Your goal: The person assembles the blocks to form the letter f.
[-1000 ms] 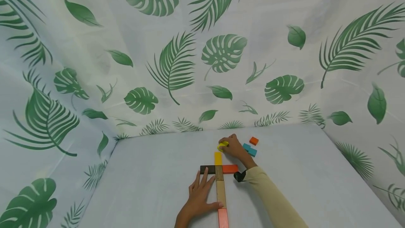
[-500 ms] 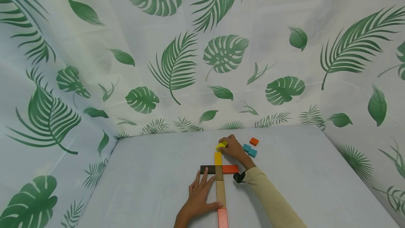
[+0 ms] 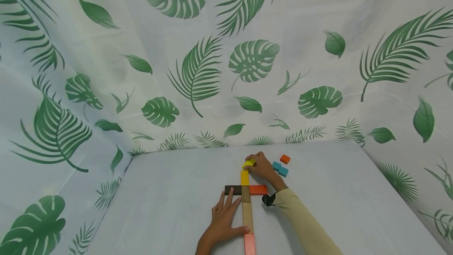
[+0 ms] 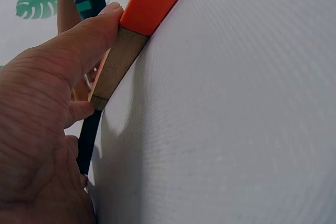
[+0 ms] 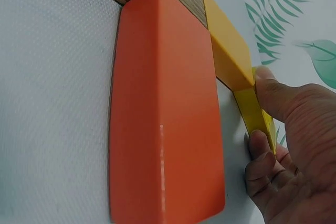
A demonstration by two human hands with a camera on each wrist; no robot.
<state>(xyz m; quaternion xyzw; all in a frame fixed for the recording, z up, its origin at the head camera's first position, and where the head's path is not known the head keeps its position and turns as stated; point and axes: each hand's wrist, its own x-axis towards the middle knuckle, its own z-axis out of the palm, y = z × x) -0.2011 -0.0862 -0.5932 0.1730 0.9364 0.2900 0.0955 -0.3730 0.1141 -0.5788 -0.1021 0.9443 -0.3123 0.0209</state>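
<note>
My right hand [image 3: 261,166] pinches a yellow block [image 3: 249,163] between thumb and fingers. In the right wrist view the yellow block [image 5: 250,106] meets the far end of an amber block [image 5: 229,40]. That amber block heads a cross of blocks lying on the white surface. My left hand [image 3: 223,220] lies spread at the cross's left side. Its fingertips rest at the black block [image 3: 236,189] and its thumb at the light wooden block [image 3: 247,212]. A dark wooden block [image 3: 245,194] joins the arms, with a red-orange block [image 3: 258,190] on the right.
A salmon-red block [image 3: 249,243] continues the stem at the bottom edge. Beyond my right wrist lie two teal blocks [image 3: 282,172] and a small orange block [image 3: 285,159]. Leaf-printed cloth [image 3: 198,125] stands behind and at both sides of the white surface.
The yellow block has turned slightly in my right fingers and sits a little closer to the amber block's far end. My left hand has stayed in place.
</note>
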